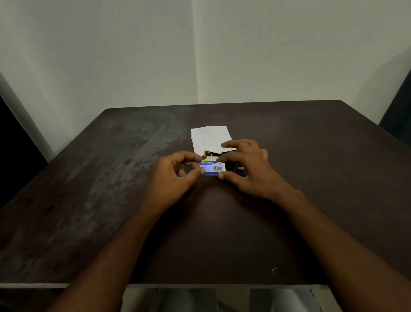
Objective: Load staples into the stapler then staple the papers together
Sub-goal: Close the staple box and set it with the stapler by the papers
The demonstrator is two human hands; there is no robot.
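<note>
Blue-and-white staple box (212, 167), printed with a brand name across its top face, held at mid-counter between both hands. Left hand (174, 176) pinches the box's left end between thumb and fingertips; right hand (247, 167) grips the right end, thumb at the near edge and index finger along the far edge, with the remaining fingers spread above. Whether the box rests on the surface or is lifted slightly cannot be told. Just behind the box lies the stapler (211, 153), of which a yellow-and-black portion shows between the hands; whether it is open cannot be told. A further small dark part (240, 169) shows under the right palm; what it is cannot be told. Beyond the stapler, white papers (210, 138) with faint handwriting lie flat, their near edge partly covered by the stapler and the right fingers. Dark brown counter (325, 170) with a worn, streaked patch on its left half stands in a corner of pale walls (288, 36). Both bare forearms extend from the lower edge of the view.
</note>
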